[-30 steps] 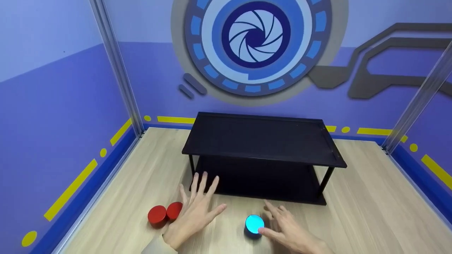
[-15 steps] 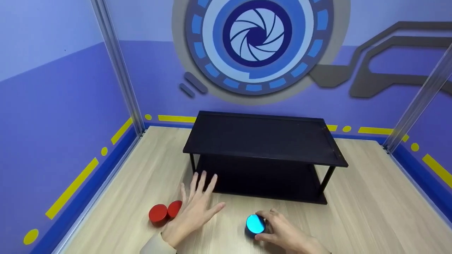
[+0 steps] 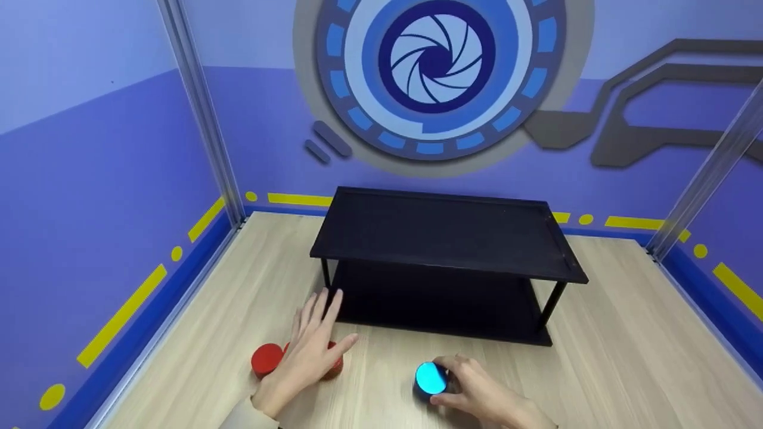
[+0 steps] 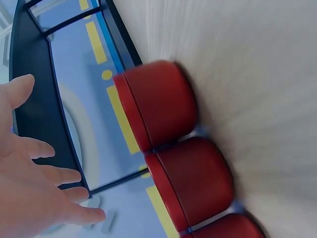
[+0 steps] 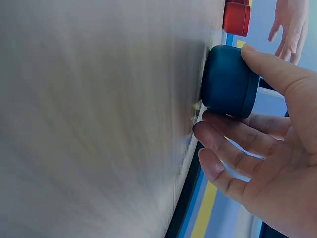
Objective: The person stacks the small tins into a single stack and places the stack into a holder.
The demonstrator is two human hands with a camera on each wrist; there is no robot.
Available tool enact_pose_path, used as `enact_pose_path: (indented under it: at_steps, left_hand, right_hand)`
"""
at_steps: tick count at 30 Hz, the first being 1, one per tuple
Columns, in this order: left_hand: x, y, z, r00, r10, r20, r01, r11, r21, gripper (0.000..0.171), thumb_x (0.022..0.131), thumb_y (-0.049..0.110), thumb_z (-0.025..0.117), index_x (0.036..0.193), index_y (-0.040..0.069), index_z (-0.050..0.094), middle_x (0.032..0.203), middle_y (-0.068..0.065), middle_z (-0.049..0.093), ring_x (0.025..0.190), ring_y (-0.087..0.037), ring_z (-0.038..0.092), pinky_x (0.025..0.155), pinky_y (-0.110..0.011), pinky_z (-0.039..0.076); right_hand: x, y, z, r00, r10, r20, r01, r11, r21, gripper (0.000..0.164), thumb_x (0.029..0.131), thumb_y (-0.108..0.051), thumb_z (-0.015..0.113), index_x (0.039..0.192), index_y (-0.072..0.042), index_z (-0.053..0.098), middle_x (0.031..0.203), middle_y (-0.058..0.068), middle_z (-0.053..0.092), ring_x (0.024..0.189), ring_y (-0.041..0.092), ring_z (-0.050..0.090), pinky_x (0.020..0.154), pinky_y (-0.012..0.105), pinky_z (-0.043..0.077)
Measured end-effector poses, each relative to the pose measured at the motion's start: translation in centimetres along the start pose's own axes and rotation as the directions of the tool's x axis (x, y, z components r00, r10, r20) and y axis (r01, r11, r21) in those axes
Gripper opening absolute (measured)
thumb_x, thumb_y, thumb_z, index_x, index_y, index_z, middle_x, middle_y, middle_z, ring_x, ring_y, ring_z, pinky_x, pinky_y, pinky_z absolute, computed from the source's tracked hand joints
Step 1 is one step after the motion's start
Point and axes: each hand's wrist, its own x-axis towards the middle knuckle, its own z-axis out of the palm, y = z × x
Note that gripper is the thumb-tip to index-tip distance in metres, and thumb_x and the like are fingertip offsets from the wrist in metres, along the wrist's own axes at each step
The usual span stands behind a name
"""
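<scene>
On the wooden table in the head view, my right hand [image 3: 480,393] grips a small round blue lidded tin [image 3: 430,381], thumb on one side and fingers on the other. The right wrist view has this blue tin [image 5: 229,81] resting upright on the table between thumb and fingertips. My left hand [image 3: 307,354] hovers with straight, spread fingers over a row of red lidded tins [image 3: 266,360], partly hiding them from the head camera. From the left wrist, three red tins [image 4: 161,106] stand side by side, apart from the left hand [image 4: 42,183].
A black two-tier shelf [image 3: 447,235] stands behind the hands, its lower board [image 3: 441,298] near the table's middle. Blue printed wall panels [image 3: 262,131] and metal corner posts [image 3: 199,113] enclose the table [image 3: 608,333] at the back and sides.
My right hand has closed its thumb and fingers round the blue tin. My left hand has shifted left over the red tins, uncovering one on its right side.
</scene>
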Motion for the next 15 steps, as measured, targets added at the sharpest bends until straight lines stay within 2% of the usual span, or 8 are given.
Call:
enact_pose_path:
  at_steps: [5,8,11,15]
  left_hand:
    - [-0.5,-0.9,-0.7,0.999,-0.023,-0.022,0.024,1.000,0.003,0.078,0.092,0.049,0.057,0.153,0.012,0.026,0.157,-0.021,0.025,0.145,-0.041,0.020,0.113,-0.067,0.012]
    - [-0.9,-1.6,-1.5,0.999,-0.038,-0.012,0.038,0.999,0.002,0.079,0.091,0.049,0.058,0.152,0.010,0.028,0.156,-0.021,0.027,0.144,-0.042,0.022,0.112,-0.067,0.013]
    - [-1.5,-2.8,-2.4,0.997,-0.067,0.035,0.068,0.998,-0.017,0.088,0.086,0.052,0.063,0.152,0.008,0.026,0.156,-0.022,0.026,0.144,-0.043,0.021,0.114,-0.065,0.011]
    - [-2.4,-4.5,-3.6,0.988,-0.114,0.101,0.118,0.993,-0.031,0.105,0.074,0.054,0.075,0.153,0.006,0.023,0.156,-0.026,0.023,0.144,-0.047,0.018,0.114,-0.065,0.010]
  right_hand:
    - [0.0,0.0,0.0,1.000,-0.014,-0.005,0.014,1.000,0.006,0.054,0.080,-0.043,0.074,0.117,-0.005,0.062,0.112,0.002,0.069,0.099,0.019,0.064,0.085,0.033,0.053]
    - [0.0,0.1,0.0,1.000,-0.017,-0.005,0.017,1.000,0.018,0.055,0.081,-0.044,0.073,0.118,-0.005,0.062,0.114,0.003,0.068,0.101,0.020,0.064,0.086,0.034,0.053]
    - [0.0,0.1,0.1,1.000,-0.015,-0.001,0.015,1.000,0.027,0.056,0.081,-0.045,0.072,0.118,-0.005,0.062,0.115,0.004,0.068,0.102,0.020,0.064,0.088,0.035,0.053]
    - [0.1,0.2,0.1,1.000,-0.010,0.001,0.009,0.999,0.043,0.055,0.081,-0.043,0.074,0.118,-0.004,0.062,0.114,0.003,0.068,0.101,0.019,0.064,0.087,0.033,0.053]
